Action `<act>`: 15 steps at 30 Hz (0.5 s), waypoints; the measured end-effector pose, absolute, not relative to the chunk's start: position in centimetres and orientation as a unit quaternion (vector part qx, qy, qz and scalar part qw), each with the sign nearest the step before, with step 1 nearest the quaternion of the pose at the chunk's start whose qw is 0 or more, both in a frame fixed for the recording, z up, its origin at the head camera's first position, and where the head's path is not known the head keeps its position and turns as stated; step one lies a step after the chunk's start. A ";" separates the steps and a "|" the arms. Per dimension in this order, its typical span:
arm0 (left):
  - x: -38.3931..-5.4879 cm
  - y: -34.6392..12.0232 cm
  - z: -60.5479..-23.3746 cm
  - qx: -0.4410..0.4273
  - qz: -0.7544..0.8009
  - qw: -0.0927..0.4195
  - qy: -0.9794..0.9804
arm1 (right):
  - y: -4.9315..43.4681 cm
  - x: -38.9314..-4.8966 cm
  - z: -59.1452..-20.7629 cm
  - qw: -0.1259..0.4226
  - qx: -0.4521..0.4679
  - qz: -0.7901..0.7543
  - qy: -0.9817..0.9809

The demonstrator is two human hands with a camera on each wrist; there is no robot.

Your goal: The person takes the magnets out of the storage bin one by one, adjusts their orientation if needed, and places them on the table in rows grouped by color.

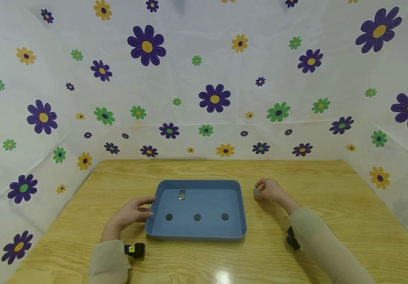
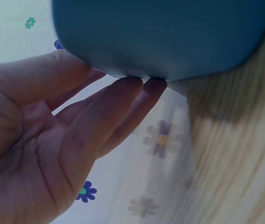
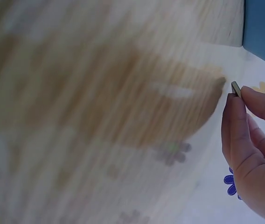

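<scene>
A blue rectangular tray [image 1: 211, 238] lies on the table. Its floor holds a small shiny rectangular metal piece [image 1: 182, 195] near the back and three dark round discs, among them the middle disc [image 1: 197, 217], in a row toward the front. My left hand [image 1: 131, 215] is at the tray's left side, its fingertips against the outer wall in the left wrist view. To the right of the tray, my right hand [image 1: 270, 191] pinches a small flat grey rectangular piece [image 3: 236, 88] between thumb and fingertips, close over the table.
The wood-grain table [image 1: 197, 264] is bounded at the back and both sides by a white flowered cloth [image 1: 175, 83]. A black device [image 1: 135, 250] is strapped at the left wrist, another black device [image 1: 292, 238] at the right.
</scene>
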State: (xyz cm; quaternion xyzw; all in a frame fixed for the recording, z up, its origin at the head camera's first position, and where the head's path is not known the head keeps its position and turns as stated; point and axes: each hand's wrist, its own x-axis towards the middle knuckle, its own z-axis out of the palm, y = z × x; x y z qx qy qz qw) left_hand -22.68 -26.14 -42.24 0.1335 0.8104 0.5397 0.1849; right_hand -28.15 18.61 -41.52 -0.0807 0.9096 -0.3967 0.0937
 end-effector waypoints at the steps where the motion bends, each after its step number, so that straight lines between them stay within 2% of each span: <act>1: -22.7 -26.1 -42.2 0.134 0.539 0.185 0.811 | 18.6 -28.2 -41.5 0.095 -0.081 -0.395 0.910; 15: -22.7 -26.0 -42.1 0.134 0.540 0.184 0.810 | 18.8 -28.6 -41.7 0.110 -0.051 -0.353 0.928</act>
